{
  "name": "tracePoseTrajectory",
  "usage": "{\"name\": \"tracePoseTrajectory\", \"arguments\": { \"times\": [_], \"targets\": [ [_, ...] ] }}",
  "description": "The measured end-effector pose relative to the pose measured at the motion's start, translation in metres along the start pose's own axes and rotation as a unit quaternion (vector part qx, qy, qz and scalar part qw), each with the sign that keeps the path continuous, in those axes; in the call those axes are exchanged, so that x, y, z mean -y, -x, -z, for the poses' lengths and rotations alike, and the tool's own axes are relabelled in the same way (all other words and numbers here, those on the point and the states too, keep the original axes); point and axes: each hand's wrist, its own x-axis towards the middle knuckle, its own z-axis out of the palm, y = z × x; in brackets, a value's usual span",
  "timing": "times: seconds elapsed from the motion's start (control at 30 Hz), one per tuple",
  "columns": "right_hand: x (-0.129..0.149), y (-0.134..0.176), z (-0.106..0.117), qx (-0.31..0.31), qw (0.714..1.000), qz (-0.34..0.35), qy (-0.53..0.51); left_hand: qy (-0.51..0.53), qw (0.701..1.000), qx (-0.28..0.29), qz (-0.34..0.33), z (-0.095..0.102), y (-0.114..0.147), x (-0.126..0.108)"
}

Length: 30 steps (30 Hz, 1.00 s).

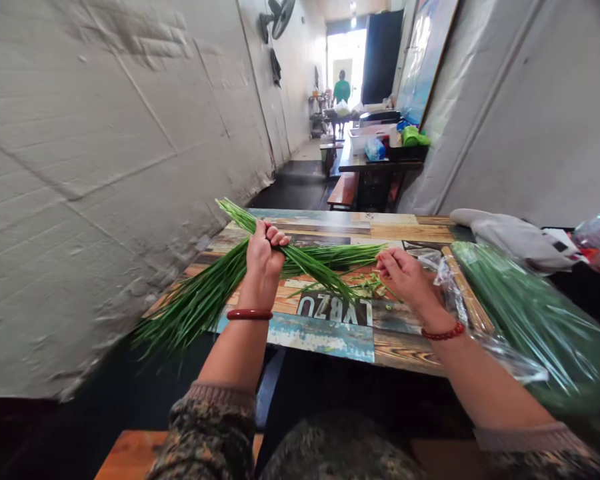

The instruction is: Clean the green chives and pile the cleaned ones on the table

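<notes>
My left hand is closed around a bunch of garlic chives; its pale ends stick out at the upper left, and the green leaves slant down to the right. Below that hand, a larger pile of chives spreads over the table's left edge. More chives lie across the middle, their ends close to my right hand. The fingers of that hand are pinched together, and whatever sits between them is too small to make out. Small green and yellowish scraps lie between my hands.
On the right of the patterned wooden table, a clear plastic bag holds more chives. A grey cloth item lies behind it. The wall runs close on the left. Farther back are another table and a person in green.
</notes>
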Motion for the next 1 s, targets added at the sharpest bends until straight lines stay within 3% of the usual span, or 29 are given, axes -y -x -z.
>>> {"name": "tracePoseTrajectory", "arguments": {
  "times": [0.17, 0.3, 0.53, 0.8, 0.9, 1.0],
  "targets": [
    [0.011, 0.028, 0.005, -0.039, 0.997, -0.056, -0.038, 0.055, 0.995, -0.048, 0.067, 0.016, 0.010, 0.041],
    [0.026, 0.047, -0.016, -0.006, 0.997, -0.060, -0.040, 0.053, 0.992, -0.084, 0.075, 0.026, 0.024, 0.064],
    [0.043, 0.071, -0.075, 0.080, 0.993, 0.049, 0.077, 0.048, 0.994, -0.101, 0.023, 0.035, 0.045, 0.058],
    [0.040, 0.075, -0.096, 0.083, 0.969, 0.149, 0.180, 0.024, 0.995, -0.096, 0.005, 0.036, 0.063, 0.066],
    [0.036, 0.072, -0.094, 0.036, 0.978, 0.135, 0.156, 0.022, 0.995, -0.099, 0.005, 0.037, 0.061, 0.062],
    [0.025, 0.067, -0.078, -0.064, 0.992, 0.052, 0.095, 0.040, 0.993, -0.111, 0.001, 0.043, 0.054, 0.047]
  ]
}}
